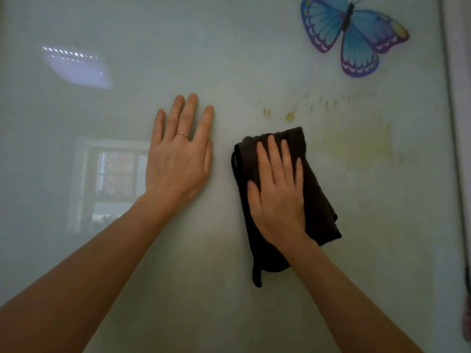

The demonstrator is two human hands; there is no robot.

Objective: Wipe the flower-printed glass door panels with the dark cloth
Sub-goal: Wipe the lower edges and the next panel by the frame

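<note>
right hand (279,197) fingers flat, pressing dark cloth (316,200) on glass panel (229,59); left hand (178,159) spread.

The glass door panel (229,59) is pale, frosted and glossy, with a blue butterfly print (362,34) at one o'clock. The dark cloth (318,200), folded into a long pad, lies flat against the glass just off centre toward four o'clock, one tail hanging down. Yellowish smears (290,115), perhaps dried drips, sit at its twelve o'clock.
</note>
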